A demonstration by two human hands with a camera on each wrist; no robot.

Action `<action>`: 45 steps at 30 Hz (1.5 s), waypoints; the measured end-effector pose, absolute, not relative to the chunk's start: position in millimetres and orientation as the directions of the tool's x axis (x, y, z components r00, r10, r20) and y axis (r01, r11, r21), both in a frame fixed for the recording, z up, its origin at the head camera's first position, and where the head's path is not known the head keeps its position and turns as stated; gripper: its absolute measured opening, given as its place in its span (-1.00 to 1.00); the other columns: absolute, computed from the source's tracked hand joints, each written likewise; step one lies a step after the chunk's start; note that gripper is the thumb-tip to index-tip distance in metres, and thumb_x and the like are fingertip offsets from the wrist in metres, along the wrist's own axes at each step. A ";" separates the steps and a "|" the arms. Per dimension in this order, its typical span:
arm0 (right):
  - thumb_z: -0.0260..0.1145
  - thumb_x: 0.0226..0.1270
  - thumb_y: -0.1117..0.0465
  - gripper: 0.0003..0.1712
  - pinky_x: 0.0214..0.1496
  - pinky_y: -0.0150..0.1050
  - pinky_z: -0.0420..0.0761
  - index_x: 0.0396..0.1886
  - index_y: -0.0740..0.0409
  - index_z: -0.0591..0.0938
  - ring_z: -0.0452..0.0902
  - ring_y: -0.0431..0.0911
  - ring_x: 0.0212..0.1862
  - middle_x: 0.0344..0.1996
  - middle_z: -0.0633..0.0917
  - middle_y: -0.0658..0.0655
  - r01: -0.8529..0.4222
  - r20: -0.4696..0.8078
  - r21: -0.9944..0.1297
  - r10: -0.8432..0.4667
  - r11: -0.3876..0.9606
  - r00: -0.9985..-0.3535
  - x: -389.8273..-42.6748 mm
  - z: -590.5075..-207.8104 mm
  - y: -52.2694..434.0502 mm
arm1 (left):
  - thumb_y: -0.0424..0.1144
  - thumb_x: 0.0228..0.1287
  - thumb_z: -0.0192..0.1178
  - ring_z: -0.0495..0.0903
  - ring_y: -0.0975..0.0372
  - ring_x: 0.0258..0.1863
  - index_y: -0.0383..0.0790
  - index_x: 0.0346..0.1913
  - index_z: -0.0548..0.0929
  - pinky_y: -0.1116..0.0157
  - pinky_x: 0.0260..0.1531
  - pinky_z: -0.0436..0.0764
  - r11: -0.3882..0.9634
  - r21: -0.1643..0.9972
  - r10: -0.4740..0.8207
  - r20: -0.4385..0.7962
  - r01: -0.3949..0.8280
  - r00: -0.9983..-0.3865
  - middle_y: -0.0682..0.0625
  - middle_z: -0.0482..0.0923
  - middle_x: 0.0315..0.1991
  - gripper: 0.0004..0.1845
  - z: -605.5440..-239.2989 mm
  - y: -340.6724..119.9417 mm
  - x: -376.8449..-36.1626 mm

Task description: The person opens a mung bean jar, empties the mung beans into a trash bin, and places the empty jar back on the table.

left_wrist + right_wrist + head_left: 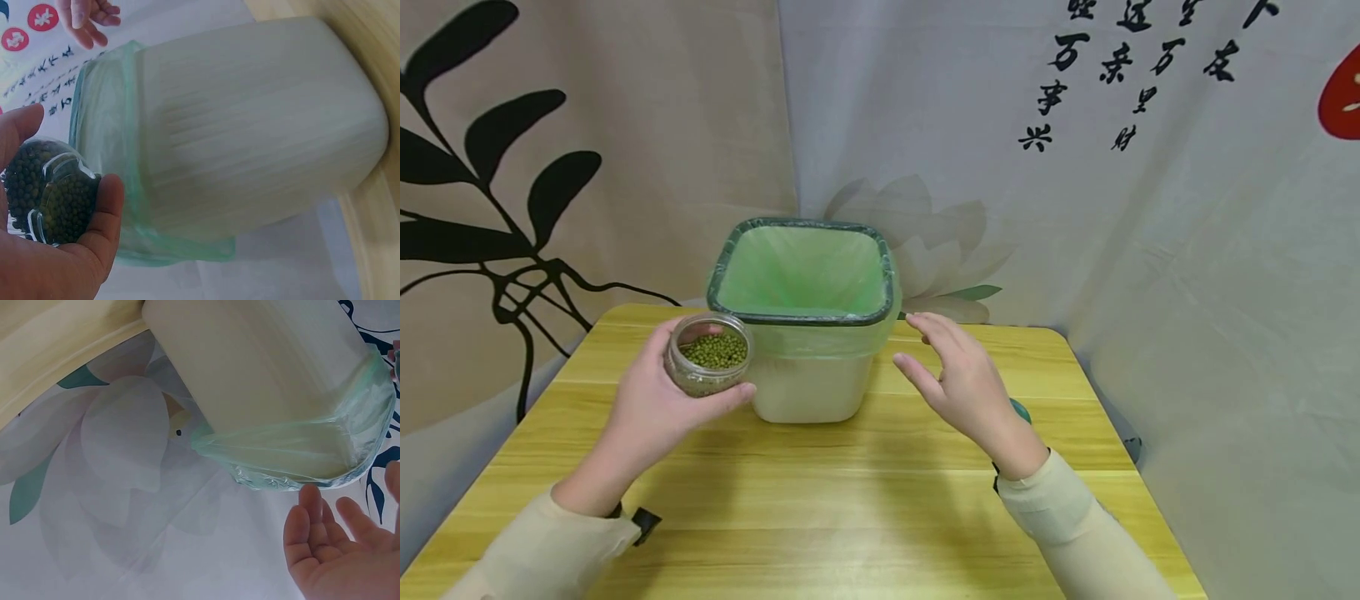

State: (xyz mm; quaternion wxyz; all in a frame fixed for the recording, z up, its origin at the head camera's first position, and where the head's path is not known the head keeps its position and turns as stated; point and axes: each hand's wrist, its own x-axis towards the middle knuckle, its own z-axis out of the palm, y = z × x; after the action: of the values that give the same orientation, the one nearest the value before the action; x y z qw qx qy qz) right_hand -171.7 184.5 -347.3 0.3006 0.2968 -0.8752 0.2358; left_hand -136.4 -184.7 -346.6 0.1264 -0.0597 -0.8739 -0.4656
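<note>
My left hand (658, 400) grips an open glass jar (688, 377) of green beans (715, 350), thumb on one side and fingers around the other. The jar is tilted a little, near the front left of a trash bin (812, 383). A thin green bag (134, 150) lines the bin, folded over its dark rim. In the left wrist view the beans press against the clear glass. To the right of the bin, my right hand (962, 383) is raised with nothing in it, fingers loosely bent and thumb apart.
The bin stands toward the back of a wooden table (820, 517). Behind it hang cloth backdrops (925, 100) with printed leaves, a lotus and black characters. A small teal object (1020, 410) shows partly behind my right wrist.
</note>
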 end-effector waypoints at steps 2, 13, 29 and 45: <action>0.50 0.45 0.05 -0.37 0.21 0.03 0.70 0.41 0.21 0.60 0.72 0.06 0.08 0.32 0.69 0.22 -0.662 0.664 -0.234 -0.380 0.712 -0.644 -173.4 -345.8 182.4 | 0.05 0.02 0.71 0.53 0.10 0.25 0.01 0.54 0.35 0.47 0.00 0.51 0.558 0.797 -0.006 0.284 0.232 -0.959 0.00 0.53 0.33 0.04 -343.2 -184.4 -137.4; 0.47 0.48 0.07 -0.40 0.28 0.09 0.69 0.39 0.25 0.60 0.71 0.13 0.20 0.32 0.67 0.27 -0.665 0.675 -0.240 -0.372 0.707 -0.638 -180.3 -340.5 175.8 | 0.04 0.04 0.71 0.49 0.26 0.19 -0.02 0.49 0.38 0.51 0.01 0.48 0.567 0.785 0.005 0.298 0.248 -0.955 0.08 0.54 0.28 -0.01 -335.0 -185.7 -140.6; 0.29 0.63 -0.10 -0.35 0.21 0.04 0.70 0.49 0.17 0.52 0.62 0.04 0.08 0.39 0.58 0.19 -0.548 0.526 -0.479 -0.276 0.686 -0.804 -203.7 -326.9 153.5 | 0.01 0.03 0.72 0.51 0.33 0.17 0.01 0.51 0.37 0.57 0.00 0.51 0.551 0.792 0.015 0.305 0.262 -0.952 0.13 0.53 0.28 0.01 -331.6 -185.0 -134.8; 0.35 0.58 -0.04 -0.51 0.37 0.15 0.61 0.34 0.08 0.68 0.49 0.19 0.42 0.43 0.59 0.24 -0.614 0.606 -0.329 -0.338 0.718 -0.720 -207.6 -332.6 143.6 | -0.07 0.00 0.74 0.52 0.37 0.15 0.03 0.49 0.38 0.66 -0.01 0.48 0.536 0.782 0.008 0.371 0.317 -0.929 0.19 0.54 0.27 0.00 -301.4 -186.1 -137.8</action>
State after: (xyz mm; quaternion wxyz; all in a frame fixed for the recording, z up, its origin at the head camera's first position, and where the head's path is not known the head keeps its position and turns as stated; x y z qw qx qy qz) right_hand -207.6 143.6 -332.6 0.2613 0.2676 -0.8891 0.2637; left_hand -137.8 -186.1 -301.4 0.1637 -0.0945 -0.8609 -0.4724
